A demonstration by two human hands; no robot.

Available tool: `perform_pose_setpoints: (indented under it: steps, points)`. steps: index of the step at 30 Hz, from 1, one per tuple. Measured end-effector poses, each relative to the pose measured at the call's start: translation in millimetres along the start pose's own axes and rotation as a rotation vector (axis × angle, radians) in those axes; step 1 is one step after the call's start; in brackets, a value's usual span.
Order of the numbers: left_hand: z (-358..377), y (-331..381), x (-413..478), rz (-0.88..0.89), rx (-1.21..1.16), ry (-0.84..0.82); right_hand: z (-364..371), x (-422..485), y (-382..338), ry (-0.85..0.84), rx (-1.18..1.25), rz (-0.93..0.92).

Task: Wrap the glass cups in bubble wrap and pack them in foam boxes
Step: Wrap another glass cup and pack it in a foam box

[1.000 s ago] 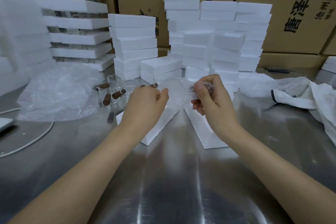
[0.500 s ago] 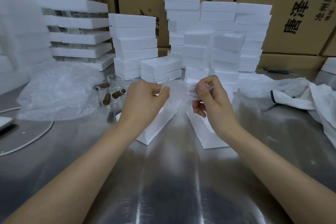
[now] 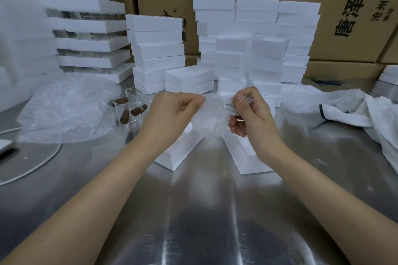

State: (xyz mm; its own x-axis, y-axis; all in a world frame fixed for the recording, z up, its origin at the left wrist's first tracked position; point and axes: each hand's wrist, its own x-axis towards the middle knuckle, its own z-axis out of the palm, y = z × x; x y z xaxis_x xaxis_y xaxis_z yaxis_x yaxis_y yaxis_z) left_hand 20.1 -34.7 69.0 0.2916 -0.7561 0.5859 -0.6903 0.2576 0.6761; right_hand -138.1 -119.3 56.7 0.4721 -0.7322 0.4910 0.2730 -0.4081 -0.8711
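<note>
Now | left hand pinches bubble wrap edge | right hand grips its bunched end | foam boxes below, gap between

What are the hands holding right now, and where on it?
One bubble wrap sheet: left hand pinches its left edge, right hand grips its bunched right end.

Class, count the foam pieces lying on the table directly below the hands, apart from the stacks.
2. One foam piece lies below the left hand, the other below the right hand; the hands, holding bubble wrap, hide their far ends.
</note>
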Motion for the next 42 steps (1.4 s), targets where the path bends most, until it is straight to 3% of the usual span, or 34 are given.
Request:
perform_pose_setpoints:
  steps: [4, 9, 18, 25, 37, 42]
  points:
    - [0, -1, 0, 0.03, 0.086, 0.036, 1, -3, 0, -0.038, -0.14, -0.065]
    - [8, -1, -5, -0.053, 0.206, 0.163, 7, -7, 1, -0.109, -0.294, -0.154]
    - [-2, 10, 1, -0.066, -0.112, -0.2, -8, 5, 2, -0.051, 0.005, 0.096]
    - [-5, 10, -1, -0.071, -0.056, -0.132, -3, 2, 3, -0.13, -0.024, 0.1]
    - [6, 10, -6, 0.016, 0.043, 0.026, -1, 0, 1, -0.187, -0.171, -0.09]
    - [6, 13, -7, 0.028, 0.098, 0.002, -3, 1, 3, -0.216, -0.14, -0.101]
